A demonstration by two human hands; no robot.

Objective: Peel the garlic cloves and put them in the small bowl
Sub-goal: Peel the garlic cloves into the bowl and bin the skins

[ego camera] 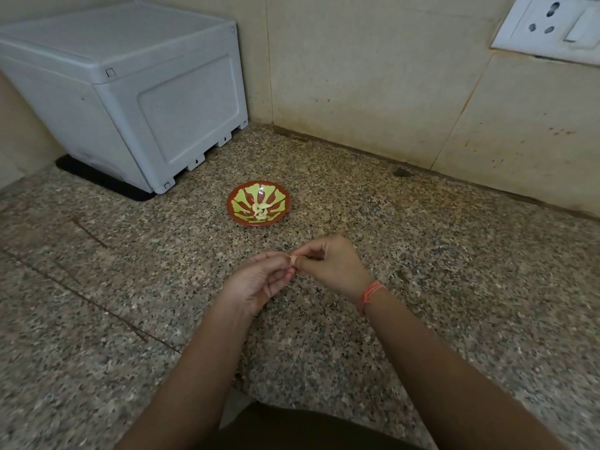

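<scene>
Speckled granite countertop (422,254) meets a beige tiled wall, with one grey plastic box (130,102) at ten o'clock and one wall socket (552,24) at two o'clock. One small bowl (258,203), red with green petals, sits at centre holding a few peeled cloves (261,212), too clumped to count. Just below it at six o'clock, left hand (259,280) and right hand (331,267) together pinch one garlic clove (293,260) by the fingertips above the counter; its long axis cannot be told.

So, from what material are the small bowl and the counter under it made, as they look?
The small bowl looks like glossy glazed ceramic or melamine: a bright highlight sits on its red-and-green pattern. The counter looks like polished granite: speckled brown, black and cream grain.
</scene>
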